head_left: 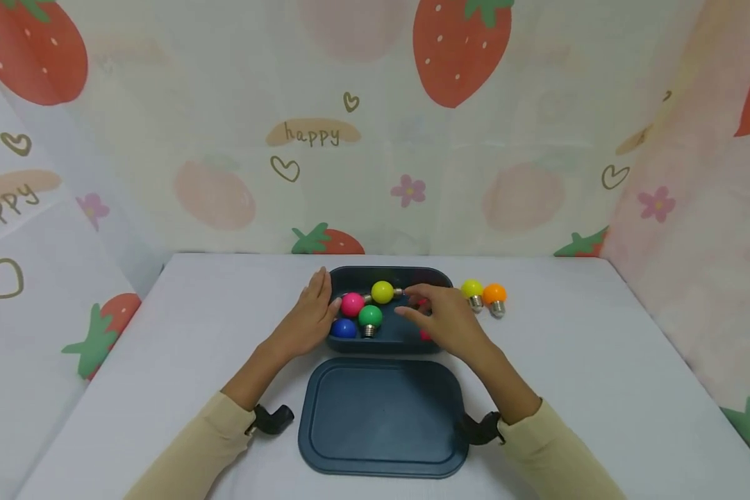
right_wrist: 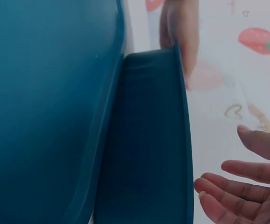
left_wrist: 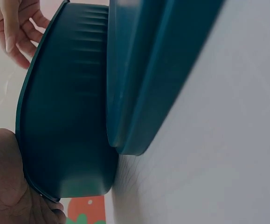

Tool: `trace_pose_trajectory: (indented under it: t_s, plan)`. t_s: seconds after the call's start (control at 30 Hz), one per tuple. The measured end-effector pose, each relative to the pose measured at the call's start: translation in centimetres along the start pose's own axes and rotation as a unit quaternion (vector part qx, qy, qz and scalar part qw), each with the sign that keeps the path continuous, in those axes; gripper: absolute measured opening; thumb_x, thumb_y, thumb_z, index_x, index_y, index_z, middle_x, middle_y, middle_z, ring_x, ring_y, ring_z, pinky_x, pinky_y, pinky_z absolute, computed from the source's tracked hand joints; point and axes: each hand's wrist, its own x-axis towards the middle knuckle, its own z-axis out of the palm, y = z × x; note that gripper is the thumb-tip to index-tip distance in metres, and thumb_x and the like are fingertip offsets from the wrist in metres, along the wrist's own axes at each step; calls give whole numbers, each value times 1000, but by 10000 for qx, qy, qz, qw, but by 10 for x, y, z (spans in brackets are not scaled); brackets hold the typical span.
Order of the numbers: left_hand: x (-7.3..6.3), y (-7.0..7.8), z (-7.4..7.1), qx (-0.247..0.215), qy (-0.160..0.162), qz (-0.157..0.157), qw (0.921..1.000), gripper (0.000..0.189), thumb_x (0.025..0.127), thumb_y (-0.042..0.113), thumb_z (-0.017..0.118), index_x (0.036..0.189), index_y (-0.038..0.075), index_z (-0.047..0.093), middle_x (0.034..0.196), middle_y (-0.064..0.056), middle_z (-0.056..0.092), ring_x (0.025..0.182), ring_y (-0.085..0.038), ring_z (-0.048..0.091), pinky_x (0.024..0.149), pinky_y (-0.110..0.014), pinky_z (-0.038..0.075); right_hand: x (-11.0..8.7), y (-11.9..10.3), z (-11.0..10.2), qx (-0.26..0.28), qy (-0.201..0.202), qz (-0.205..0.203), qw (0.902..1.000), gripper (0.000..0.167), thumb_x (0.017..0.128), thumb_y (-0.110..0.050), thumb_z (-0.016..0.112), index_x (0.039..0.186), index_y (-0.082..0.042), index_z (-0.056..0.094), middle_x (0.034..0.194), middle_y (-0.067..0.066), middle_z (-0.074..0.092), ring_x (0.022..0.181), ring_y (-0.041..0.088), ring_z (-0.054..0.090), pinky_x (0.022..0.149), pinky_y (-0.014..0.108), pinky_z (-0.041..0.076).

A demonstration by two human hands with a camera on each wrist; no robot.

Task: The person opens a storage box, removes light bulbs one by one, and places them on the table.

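A dark blue-green plastic box (head_left: 394,347) stands toward the back of the table with several small coloured bulbs in it. My left hand (head_left: 309,316) holds its left end, thumb over the rim and fingers along the outside. Inside are a pink bulb (head_left: 352,304), a blue bulb (head_left: 344,328), a green bulb (head_left: 370,317) and a yellow bulb (head_left: 382,292). Over the box's right part hovers my right hand (head_left: 446,316), which partly hides red-pink bulbs (head_left: 424,335). In the right wrist view its fingers (right_wrist: 235,189) are spread, with nothing between them.
A flat blue-green lid (head_left: 384,417) lies in front of the box. Right of the box, beyond my right hand, a yellow-green bulb (head_left: 471,289) and an orange bulb (head_left: 494,294) lie on the white table (head_left: 575,361). A strawberry-print cloth (head_left: 375,194) hangs behind.
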Motion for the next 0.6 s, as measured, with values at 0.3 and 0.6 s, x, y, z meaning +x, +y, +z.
trace_pose_trajectory:
  t_s: [0.3, 0.6]
  plan:
    - [1, -4, 2, -24, -3, 44, 10000, 68, 111, 35, 31, 158, -8, 8, 168, -22, 3, 156, -36, 3, 123, -52, 9, 12, -5, 15, -126, -580, -152, 9981, 42, 94, -30, 75, 127, -4, 70, 109, 12, 74, 89, 21, 70, 80, 36, 59]
    - [1, -3, 1, -10, 87, 55, 9999, 67, 111, 33, 33, 158, -8, 10, 168, -23, 6, 156, -36, 6, 123, -52, 11, 21, -9, 30, -144, -877, -196, 9959, 42, 95, -27, 74, 128, -2, 69, 118, 13, 72, 90, 22, 69, 81, 37, 59]
